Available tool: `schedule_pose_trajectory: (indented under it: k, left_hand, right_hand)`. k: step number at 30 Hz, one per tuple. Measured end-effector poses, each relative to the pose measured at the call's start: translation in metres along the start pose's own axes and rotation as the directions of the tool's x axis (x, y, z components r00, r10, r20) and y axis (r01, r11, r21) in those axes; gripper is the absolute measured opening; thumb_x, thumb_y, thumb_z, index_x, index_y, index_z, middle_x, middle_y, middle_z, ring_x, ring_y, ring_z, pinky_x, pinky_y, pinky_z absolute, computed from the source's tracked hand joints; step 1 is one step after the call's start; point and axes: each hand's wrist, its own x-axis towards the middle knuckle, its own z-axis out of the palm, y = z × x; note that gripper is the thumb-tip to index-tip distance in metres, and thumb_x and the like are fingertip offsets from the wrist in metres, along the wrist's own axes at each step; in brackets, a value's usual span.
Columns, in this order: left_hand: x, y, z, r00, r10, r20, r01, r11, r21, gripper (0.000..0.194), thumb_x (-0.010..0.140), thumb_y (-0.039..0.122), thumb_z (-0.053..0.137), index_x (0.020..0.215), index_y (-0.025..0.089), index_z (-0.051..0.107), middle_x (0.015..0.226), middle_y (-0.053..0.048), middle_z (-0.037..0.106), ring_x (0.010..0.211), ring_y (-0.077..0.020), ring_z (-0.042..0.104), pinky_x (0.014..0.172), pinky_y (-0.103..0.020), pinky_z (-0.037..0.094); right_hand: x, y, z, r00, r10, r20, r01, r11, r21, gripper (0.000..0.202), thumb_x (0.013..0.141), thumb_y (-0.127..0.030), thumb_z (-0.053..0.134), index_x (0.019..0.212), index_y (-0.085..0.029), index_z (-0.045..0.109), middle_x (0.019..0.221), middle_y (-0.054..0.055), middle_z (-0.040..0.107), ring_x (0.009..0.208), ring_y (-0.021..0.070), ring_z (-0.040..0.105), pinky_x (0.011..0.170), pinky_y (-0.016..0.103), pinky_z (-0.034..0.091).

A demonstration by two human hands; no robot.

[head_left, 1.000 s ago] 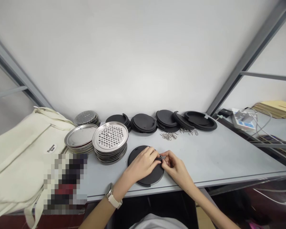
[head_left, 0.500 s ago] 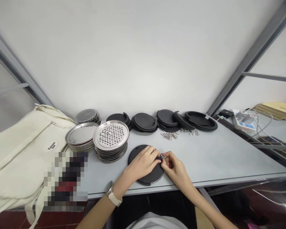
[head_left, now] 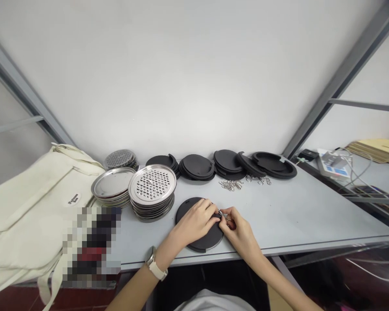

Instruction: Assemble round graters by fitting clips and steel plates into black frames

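Note:
In the head view a round black disc (head_left: 203,247) lies flat on the table near its front edge. My left hand (head_left: 196,220) rests across it, fingers closed on its right edge. At that same edge my right hand (head_left: 238,229) pinches a small shiny metal clip (head_left: 221,213), mostly covered by the fingertips. The two hands' fingertips nearly meet there. Behind the disc lies a loose pile of small metal clips (head_left: 231,185). To its left stands a stack of round metal grater plates (head_left: 153,185).
Stacked plain metal discs (head_left: 113,183) and more grater plates (head_left: 119,158) stand at the left. Stacks of black discs (head_left: 197,166) and black rings (head_left: 287,170) line the wall. A cream bag (head_left: 29,211) covers the left end. Metal posts (head_left: 335,82) flank the table (head_left: 311,211).
Both hands keep the same hold at the disc's edge. The whole view has shifted very slightly.

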Motion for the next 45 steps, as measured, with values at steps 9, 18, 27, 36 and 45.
schedule_pose_trajectory:
  k: [9, 18, 27, 36, 45]
  left_hand:
    - [0.0, -0.001, 0.001, 1.0, -0.015, -0.003, 0.015, 1.0, -0.018, 0.006, 0.096, 0.025, 0.053, 0.099, 0.02, 0.054, 0.1, -0.004, 0.055, 0.098, -0.0194, 0.053, 0.087, -0.032, 0.047]
    - [0.0, 0.0, -0.001, 1.0, -0.012, 0.003, 0.012, 1.0, -0.007, 0.006, 0.096, 0.024, 0.052, 0.099, 0.019, 0.054, 0.1, -0.004, 0.055, 0.099, -0.0199, 0.052, 0.087, -0.033, 0.046]
    - [0.0, 0.001, -0.001, 1.0, -0.006, 0.005, 0.006, 1.0, 0.019, 0.009, 0.095, 0.024, 0.053, 0.102, 0.019, 0.053, 0.102, -0.004, 0.055, 0.099, -0.0203, 0.053, 0.087, -0.033, 0.046]
    - [0.001, 0.0, 0.0, 1.0, -0.006, 0.005, 0.005, 1.0, 0.024, 0.009, 0.096, 0.026, 0.052, 0.101, 0.019, 0.053, 0.1, -0.004, 0.055, 0.098, -0.0202, 0.053, 0.086, -0.034, 0.046]
    - [0.0, 0.0, 0.0, 1.0, -0.004, 0.01, 0.004, 1.0, 0.019, 0.01, 0.096, 0.026, 0.051, 0.103, 0.019, 0.053, 0.102, -0.005, 0.055, 0.099, -0.0203, 0.053, 0.088, -0.034, 0.046]
  right_hand:
    - [-0.006, -0.002, 0.003, 1.0, -0.019, -0.007, 0.019, 0.999, -0.028, 0.011, 0.091, -0.032, 0.045, 0.093, -0.022, 0.049, 0.063, -0.006, 0.044, 0.055, 0.0144, 0.045, 0.056, 0.025, 0.04]
    - [-0.011, -0.005, 0.005, 0.999, -0.037, 0.035, 0.038, 0.999, -0.01, 0.012, 0.096, -0.033, 0.041, 0.09, -0.024, 0.046, 0.069, -0.003, 0.051, 0.056, 0.0147, 0.048, 0.056, 0.025, 0.041]
    - [0.002, 0.0, -0.005, 0.998, 0.043, 0.044, -0.049, 0.99, 0.134, 0.034, 0.096, -0.045, 0.043, 0.114, -0.019, 0.054, 0.069, -0.002, 0.052, 0.063, 0.0174, 0.052, 0.062, 0.028, 0.044]
    - [0.008, 0.008, -0.008, 0.998, 0.016, 0.067, -0.035, 0.953, 0.301, 0.028, 0.095, -0.047, 0.048, 0.097, -0.02, 0.055, 0.072, -0.001, 0.054, 0.068, 0.0164, 0.053, 0.066, 0.028, 0.046]
    - [0.01, 0.001, -0.014, 0.998, 0.023, 0.057, -0.042, 0.931, 0.362, 0.029, 0.091, -0.048, 0.054, 0.09, -0.019, 0.061, 0.077, 0.002, 0.062, 0.073, 0.018, 0.059, 0.068, 0.028, 0.048]
